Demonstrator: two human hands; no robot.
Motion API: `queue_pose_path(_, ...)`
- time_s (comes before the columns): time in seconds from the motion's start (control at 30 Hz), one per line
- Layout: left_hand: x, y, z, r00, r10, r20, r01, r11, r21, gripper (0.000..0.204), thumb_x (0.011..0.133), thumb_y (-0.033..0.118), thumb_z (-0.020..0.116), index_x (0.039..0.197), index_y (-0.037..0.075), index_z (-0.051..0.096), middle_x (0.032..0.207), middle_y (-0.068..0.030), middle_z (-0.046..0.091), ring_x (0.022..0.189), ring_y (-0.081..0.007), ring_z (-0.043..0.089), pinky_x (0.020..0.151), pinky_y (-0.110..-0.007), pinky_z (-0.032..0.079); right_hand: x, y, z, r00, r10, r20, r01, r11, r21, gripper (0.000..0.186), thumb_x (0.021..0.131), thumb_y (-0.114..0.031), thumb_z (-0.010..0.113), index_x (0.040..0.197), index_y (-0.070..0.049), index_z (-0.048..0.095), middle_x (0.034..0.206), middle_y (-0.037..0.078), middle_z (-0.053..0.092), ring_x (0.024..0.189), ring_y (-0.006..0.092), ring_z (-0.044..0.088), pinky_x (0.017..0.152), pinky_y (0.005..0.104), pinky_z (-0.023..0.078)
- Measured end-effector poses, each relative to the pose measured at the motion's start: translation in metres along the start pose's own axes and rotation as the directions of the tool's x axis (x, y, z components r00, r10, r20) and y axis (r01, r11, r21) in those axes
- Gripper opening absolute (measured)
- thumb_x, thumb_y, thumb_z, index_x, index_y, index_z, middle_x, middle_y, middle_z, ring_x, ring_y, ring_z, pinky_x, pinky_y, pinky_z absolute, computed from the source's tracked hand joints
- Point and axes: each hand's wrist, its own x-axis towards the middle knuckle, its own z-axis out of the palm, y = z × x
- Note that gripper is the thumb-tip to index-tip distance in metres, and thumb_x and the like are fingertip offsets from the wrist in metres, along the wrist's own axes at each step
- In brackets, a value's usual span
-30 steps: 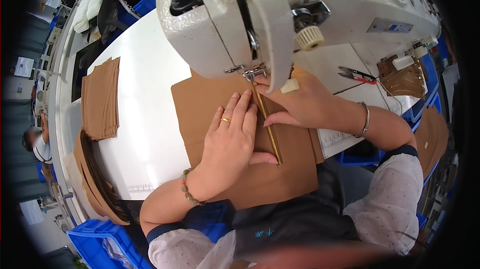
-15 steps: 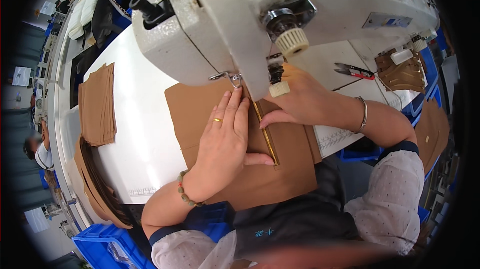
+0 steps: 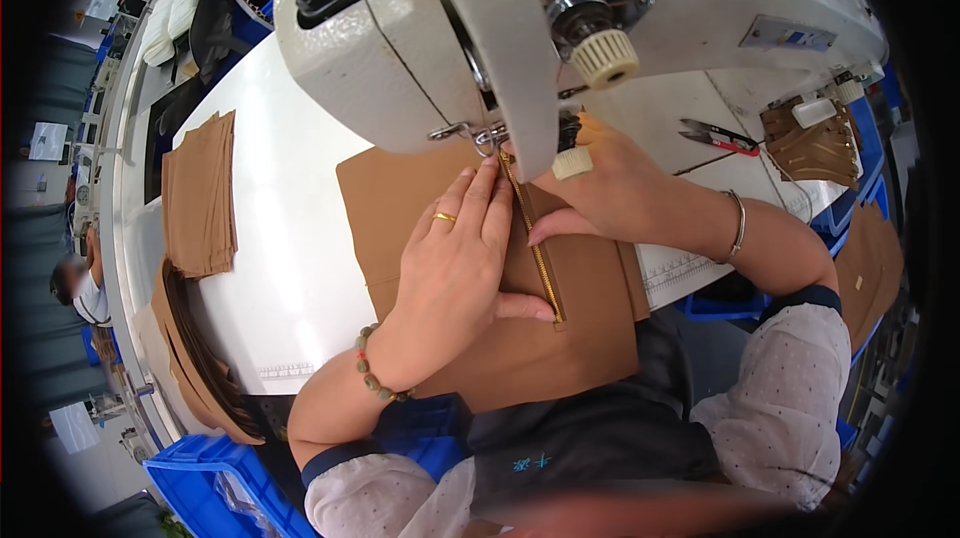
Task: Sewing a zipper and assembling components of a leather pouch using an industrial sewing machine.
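Note:
My left hand (image 3: 455, 268) lies open on a brown fabric panel (image 3: 520, 368), fingers stretched toward the presser foot (image 3: 488, 138) of a white sewing machine (image 3: 700, 8). Its thumb rests by the lower end of a gold zipper (image 3: 543, 278) set in the panel. My right hand (image 3: 600, 193) presses the panel right of the zipper, thumb stretched out and apart, other fingertips partly hidden behind the machine head. The zipper's upper end runs under the needle area.
Brown pieces are stacked at left (image 3: 200, 203), with curved pieces (image 3: 200, 368) below. Black-and-red thread snips (image 3: 715, 138) and brown pieces (image 3: 808, 148) lie right on the white table (image 3: 290, 308). Blue bins (image 3: 220, 478) stand below. Another person (image 3: 90, 303) sits at far left.
My left fingertips have crept slightly upward along the zipper toward the presser foot. The machine shifted in view and back as the camera moved; my right hand stays in much the same place.

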Motion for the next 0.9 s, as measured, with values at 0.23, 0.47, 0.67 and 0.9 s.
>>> queue_pose_path(0.23, -0.0001, -0.0011, 0.0022, 0.999, 0.001, -0.033, -0.002, 1.000, -0.003, 0.123, 0.051, 0.072, 0.081, 0.141, -0.008, 0.051, 0.149, -0.0239, 0.052, 0.138, -0.0419, 0.050, 0.112, -0.046, 0.045, -0.0007, 0.0000, 0.0016, 1.000, -0.010, -0.011, 0.010, 1.000, -0.021, 0.061, 0.075, -0.049, 0.082, 0.112, -0.002, 0.071, 0.112, 0.016, 0.071, 0.117, 0.0341, 0.060, 0.109, 0.0436, 0.043)
queue_pose_path(0.47, 0.0004, -0.0020, 0.0033, 1.000, -0.017, -0.015, 0.016, 1.000, -0.007, 0.123, 0.054, 0.071, 0.081, 0.142, -0.008, 0.050, 0.151, -0.0240, 0.050, 0.140, -0.0423, 0.048, 0.113, -0.047, 0.044, -0.0014, 0.0025, 0.0033, 0.999, -0.023, -0.027, 0.022, 0.999, -0.046, 0.064, 0.075, -0.049, 0.082, 0.118, -0.003, 0.071, 0.113, 0.016, 0.070, 0.117, 0.0338, 0.059, 0.109, 0.0439, 0.043)
queue_pose_path(0.67, 0.0015, -0.0035, 0.0042, 0.999, -0.008, -0.036, 0.007, 1.000, -0.008, 0.123, 0.055, 0.073, 0.080, 0.142, -0.008, 0.051, 0.151, -0.0246, 0.051, 0.140, -0.0428, 0.049, 0.114, -0.047, 0.043, -0.0005, 0.0030, 0.0040, 0.999, 0.011, -0.038, -0.013, 0.999, -0.035, 0.064, 0.073, -0.048, 0.083, 0.117, -0.003, 0.071, 0.111, 0.014, 0.070, 0.117, 0.0330, 0.059, 0.107, 0.0429, 0.044)
queue_pose_path(0.9, 0.0029, -0.0023, 0.0047, 0.999, 0.002, -0.045, -0.001, 1.000, 0.017, 0.122, 0.056, 0.071, 0.079, 0.143, -0.010, 0.049, 0.149, -0.0253, 0.053, 0.137, -0.0410, 0.053, 0.112, -0.048, 0.044, -0.0005, 0.0044, 0.0027, 0.999, -0.006, -0.037, 0.004, 0.999, -0.054, 0.058, 0.076, -0.048, 0.082, 0.112, -0.004, 0.072, 0.110, 0.013, 0.070, 0.116, 0.0324, 0.059, 0.107, 0.0428, 0.044)
